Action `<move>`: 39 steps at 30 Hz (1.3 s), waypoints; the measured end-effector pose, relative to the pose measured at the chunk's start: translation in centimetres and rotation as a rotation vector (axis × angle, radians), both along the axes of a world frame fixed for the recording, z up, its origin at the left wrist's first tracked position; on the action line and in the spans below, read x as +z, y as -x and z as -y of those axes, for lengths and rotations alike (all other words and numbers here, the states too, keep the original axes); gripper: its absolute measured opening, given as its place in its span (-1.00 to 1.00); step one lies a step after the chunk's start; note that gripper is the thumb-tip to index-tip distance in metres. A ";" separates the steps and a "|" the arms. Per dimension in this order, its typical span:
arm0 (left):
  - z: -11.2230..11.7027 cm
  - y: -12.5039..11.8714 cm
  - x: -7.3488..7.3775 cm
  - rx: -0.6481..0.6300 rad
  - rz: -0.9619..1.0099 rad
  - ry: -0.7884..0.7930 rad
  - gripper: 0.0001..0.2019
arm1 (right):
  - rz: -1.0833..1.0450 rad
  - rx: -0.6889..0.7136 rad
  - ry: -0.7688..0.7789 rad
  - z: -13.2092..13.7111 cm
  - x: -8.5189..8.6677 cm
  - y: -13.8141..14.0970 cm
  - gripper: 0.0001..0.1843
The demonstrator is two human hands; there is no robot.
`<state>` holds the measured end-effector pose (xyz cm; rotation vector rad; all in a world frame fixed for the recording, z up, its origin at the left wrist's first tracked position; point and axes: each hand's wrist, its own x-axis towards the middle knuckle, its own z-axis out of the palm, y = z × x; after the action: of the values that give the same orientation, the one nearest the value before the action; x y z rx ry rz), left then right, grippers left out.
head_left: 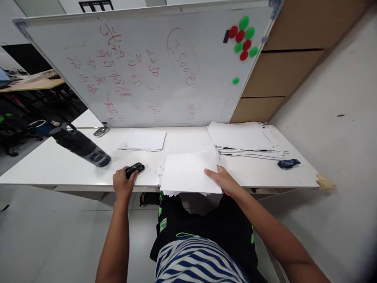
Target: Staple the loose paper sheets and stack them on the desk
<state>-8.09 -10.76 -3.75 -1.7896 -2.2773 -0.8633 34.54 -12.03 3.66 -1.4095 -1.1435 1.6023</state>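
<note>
My left hand [122, 182] is closed around the near end of a small black stapler [136, 169] at the desk's front edge. The stapler's far end rests on or just above the white top; I cannot tell which. My right hand [222, 179] grips the right edge of a stack of white paper [188, 171], thumb on top and fingers hidden underneath. The stack's near edge juts out past the desk edge, and its lower sheets are uneven. More loose sheets show beneath it on the left.
A thin paper pile [143, 140] lies behind the stapler, and a larger, untidy pile [240, 135] stands at the back right. On the left are a dark bottle [81, 145] and a computer mouse [100, 131]. A whiteboard [141, 70] borders the desk behind; a dark crumpled item [288, 163] lies right.
</note>
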 end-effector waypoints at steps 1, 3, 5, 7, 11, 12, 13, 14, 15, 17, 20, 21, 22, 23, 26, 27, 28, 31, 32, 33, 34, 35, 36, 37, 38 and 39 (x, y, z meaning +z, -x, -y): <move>0.0 0.0 -0.4 -0.002 0.011 -0.051 -0.53 | 0.007 0.030 -0.013 -0.5 0.6 1.3 -0.50; 0.1 0.0 -1.1 -0.033 0.024 -0.109 -0.54 | 0.018 0.086 -0.040 -1.5 1.6 3.7 -0.54; 0.2 0.1 -1.5 -0.079 0.032 -0.127 -0.55 | 0.043 0.135 -0.052 -2.6 2.2 6.0 -0.57; 0.4 0.5 -1.8 -0.111 0.047 -0.143 -0.55 | 0.085 0.179 -0.049 -3.6 2.4 7.8 -0.58; 0.5 0.9 -2.2 -0.142 0.080 -0.171 -0.57 | 0.115 0.255 -0.050 -5.2 2.1 10.3 -0.57; 0.5 1.0 -2.2 -0.150 0.084 -0.172 -0.57 | 0.116 0.269 -0.051 -5.4 1.9 10.7 -0.56; 0.6 0.9 -2.2 -0.155 0.087 -0.174 -0.57 | 0.120 0.278 -0.052 -5.6 1.8 10.9 -0.55; 0.6 0.9 -2.2 -0.157 0.090 -0.175 -0.57 | 0.127 0.283 -0.052 -5.7 1.8 11.0 -0.55; 0.6 0.8 -2.1 -0.156 0.091 -0.175 -0.58 | 0.134 0.281 -0.053 -5.8 1.8 11.0 -0.55; 0.7 0.7 -2.0 -0.148 0.091 -0.167 -0.59 | 0.133 0.263 -0.060 -6.0 1.8 10.8 -0.55; 0.7 0.6 -1.8 -0.141 0.083 -0.130 -0.59 | 0.110 0.231 -0.064 -5.9 2.2 10.3 -0.56; 0.7 0.6 -1.8 -0.136 0.081 -0.113 -0.58 | 0.108 0.228 -0.056 -5.9 2.3 10.3 -0.57; 0.7 0.6 -1.7 -0.128 0.081 -0.098 -0.58 | 0.110 0.230 -0.045 -5.8 2.4 10.3 -0.57; 0.7 0.6 -1.8 -0.120 0.082 -0.082 -0.58 | 0.115 0.235 -0.033 -5.6 2.5 10.3 -0.58; 0.7 0.6 -1.8 -0.112 0.076 -0.056 -0.56 | 0.122 0.271 -0.014 -5.1 2.5 11.0 -0.58; 0.7 0.6 -1.8 -0.116 0.069 -0.055 -0.56 | 0.123 0.291 -0.016 -4.9 2.4 11.2 -0.57; 0.8 0.5 -1.8 -0.125 0.060 -0.056 -0.55 | 0.126 0.313 -0.022 -4.8 2.2 11.5 -0.57; 0.9 0.5 -1.6 -0.165 0.029 -0.064 -0.54 | 0.138 0.361 -0.056 -4.6 1.7 12.1 -0.56; 0.9 0.5 -1.5 -0.179 0.018 -0.057 -0.53 | 0.134 0.370 -0.069 -4.7 1.6 12.2 -0.56; 1.0 0.6 -1.3 -0.188 0.004 -0.044 -0.52 | 0.124 0.374 -0.079 -4.7 1.5 12.3 -0.54; 1.1 0.7 -1.1 -0.194 -0.013 -0.025 -0.50 | 0.107 0.366 -0.087 -4.8 1.4 12.2 -0.51; 1.2 0.8 -0.8 -0.202 -0.031 0.000 -0.48 | 0.091 0.343 -0.091 -4.9 1.4 12.2 -0.46; 1.2 0.9 -0.4 -0.214 -0.052 0.026 -0.47 | 0.080 0.309 -0.090 -5.1 1.3 12.0 -0.40; 1.3 1.0 0.1 -0.228 -0.079 0.051 -0.48 | 0.076 0.270 -0.087 -5.2 1.3 11.8 -0.35; 1.2 1.1 0.7 -0.240 -0.108 0.068 -0.51 | 0.078 0.234 -0.085 -5.4 1.2 11.6 -0.30; 1.1 1.1 1.3 -0.246 -0.138 0.078 -0.56 | 0.088 0.208 -0.087 -5.5 1.1 11.4 -0.27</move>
<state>-9.17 -11.88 -2.41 -2.1244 -2.0631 -0.6681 23.13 -6.49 4.75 -1.3518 -1.4346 1.6230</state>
